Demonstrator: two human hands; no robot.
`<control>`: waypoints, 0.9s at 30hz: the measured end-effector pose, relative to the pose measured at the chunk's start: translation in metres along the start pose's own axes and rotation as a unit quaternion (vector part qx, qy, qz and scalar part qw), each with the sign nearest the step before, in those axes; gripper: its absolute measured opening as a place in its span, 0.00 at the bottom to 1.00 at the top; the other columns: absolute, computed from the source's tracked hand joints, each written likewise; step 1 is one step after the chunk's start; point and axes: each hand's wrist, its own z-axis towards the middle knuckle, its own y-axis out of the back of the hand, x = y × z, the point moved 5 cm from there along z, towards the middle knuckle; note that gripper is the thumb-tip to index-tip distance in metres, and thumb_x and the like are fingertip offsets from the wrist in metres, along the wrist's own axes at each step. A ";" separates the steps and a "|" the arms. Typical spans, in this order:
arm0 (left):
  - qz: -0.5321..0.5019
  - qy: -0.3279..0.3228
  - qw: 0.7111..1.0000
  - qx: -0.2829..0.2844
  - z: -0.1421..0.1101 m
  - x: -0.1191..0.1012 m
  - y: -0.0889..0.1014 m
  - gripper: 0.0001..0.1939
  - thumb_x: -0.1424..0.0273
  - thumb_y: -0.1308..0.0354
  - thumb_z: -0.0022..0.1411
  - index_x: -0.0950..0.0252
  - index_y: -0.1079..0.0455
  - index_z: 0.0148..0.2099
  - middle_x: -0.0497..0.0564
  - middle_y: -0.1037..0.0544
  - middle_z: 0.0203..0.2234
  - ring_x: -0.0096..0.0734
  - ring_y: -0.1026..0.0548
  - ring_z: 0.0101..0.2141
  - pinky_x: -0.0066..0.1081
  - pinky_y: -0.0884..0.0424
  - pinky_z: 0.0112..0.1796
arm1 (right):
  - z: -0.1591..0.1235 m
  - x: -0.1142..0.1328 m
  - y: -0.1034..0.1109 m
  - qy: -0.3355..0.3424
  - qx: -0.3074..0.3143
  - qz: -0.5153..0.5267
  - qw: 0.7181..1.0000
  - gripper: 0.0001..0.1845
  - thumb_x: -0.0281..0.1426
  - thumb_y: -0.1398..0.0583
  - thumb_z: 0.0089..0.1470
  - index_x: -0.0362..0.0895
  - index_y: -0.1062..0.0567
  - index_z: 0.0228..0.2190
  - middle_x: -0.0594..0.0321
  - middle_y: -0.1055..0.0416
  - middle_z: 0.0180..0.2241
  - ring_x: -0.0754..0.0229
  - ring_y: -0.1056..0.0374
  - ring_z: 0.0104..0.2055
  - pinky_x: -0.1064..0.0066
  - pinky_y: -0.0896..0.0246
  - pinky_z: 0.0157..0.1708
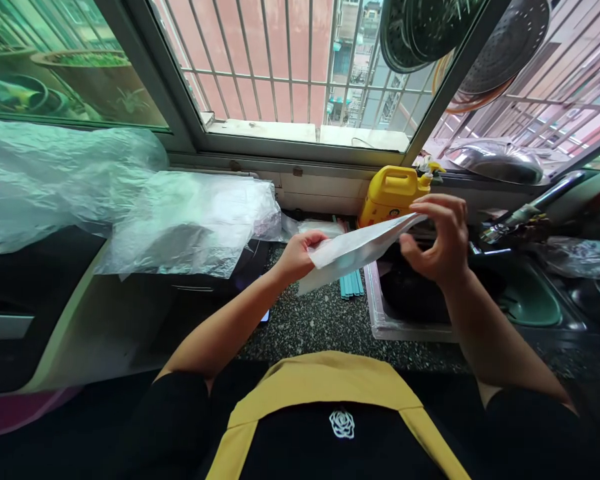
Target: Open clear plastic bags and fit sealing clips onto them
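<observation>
Pinching a folded white sheet (363, 245) between thumb and fingers of the left hand (299, 255), in front of the jug (387, 193). Spreading thumb and fingers of the right hand (439, 241) around its right end. With strips (351, 287) below, left of the jug.

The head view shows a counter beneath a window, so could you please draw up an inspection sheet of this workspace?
Surface: dark speckled stone countertop, partly covered.
Job's things: thin white sheet, seemingly double-layered, held above the countertop.
Clutter: flat blue-green strips, partly hidden by the sheet; yellow plastic jug near the window; wrinkled translucent plastic sheeting at left.
Grippers: bare left hand pinches the sheet's left end; bare right hand is at its right end, thumb spread from fingers, contact unclear.
Cables: nothing seen.
Surroundings: grey window frame, metal bars outside; silver metal tap and green basin at right.
</observation>
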 end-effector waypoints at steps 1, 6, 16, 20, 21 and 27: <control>0.000 0.005 1.000 0.005 0.001 0.000 0.000 0.11 0.63 0.39 0.46 0.66 0.33 0.25 0.44 0.33 0.19 0.23 0.38 0.23 0.26 0.41 0.27 | -0.002 0.010 -0.006 0.015 0.025 -0.011 1.000 0.17 0.40 0.37 0.47 0.52 0.30 0.40 0.59 0.31 0.41 0.49 0.36 0.48 0.51 0.41 0.48; -0.003 0.015 0.999 0.032 0.001 -0.004 -0.002 0.11 0.63 0.39 0.46 0.66 0.33 0.26 0.44 0.33 0.18 0.22 0.38 0.23 0.26 0.40 0.27 | -0.005 0.049 -0.048 0.051 0.142 0.013 0.988 0.18 0.47 0.38 0.48 0.56 0.30 0.41 0.62 0.30 0.43 0.49 0.39 0.51 0.52 0.45 0.51; -0.020 0.061 0.997 0.041 -0.015 0.025 0.011 0.16 0.55 0.41 0.52 0.65 0.31 0.28 0.45 0.33 0.18 0.23 0.37 0.22 0.26 0.42 0.24 | 0.008 0.034 -0.079 0.031 0.135 0.073 0.988 0.08 0.37 0.46 0.57 0.51 0.28 0.29 0.65 0.30 0.28 0.58 0.35 0.35 0.59 0.43 0.42; -0.036 0.109 0.993 0.041 -0.040 0.062 0.019 0.19 0.53 0.38 0.48 0.66 0.30 0.29 0.48 0.27 0.23 0.25 0.32 0.26 0.28 0.36 0.29 | 0.009 0.023 -0.066 0.011 0.105 0.074 0.992 0.08 0.35 0.46 0.57 0.49 0.28 0.28 0.64 0.29 0.27 0.59 0.34 0.32 0.62 0.40 0.35; -0.047 0.127 0.990 0.042 -0.048 0.073 0.020 0.21 0.52 0.37 0.46 0.66 0.29 0.30 0.49 0.26 0.24 0.26 0.31 0.26 0.28 0.35 0.30 | 0.009 0.019 -0.063 0.002 0.101 0.077 0.992 0.08 0.35 0.46 0.57 0.49 0.28 0.28 0.63 0.29 0.27 0.60 0.34 0.31 0.63 0.40 0.34; -0.093 0.212 0.973 -0.018 -0.094 0.123 0.021 0.24 0.51 0.35 0.41 0.66 0.29 0.30 0.49 0.25 0.25 0.29 0.28 0.28 0.30 0.32 0.32 | 0.006 -0.010 -0.054 -0.048 0.076 0.082 0.993 0.07 0.36 0.42 0.55 0.50 0.28 0.26 0.63 0.31 0.24 0.63 0.36 0.26 0.67 0.41 0.28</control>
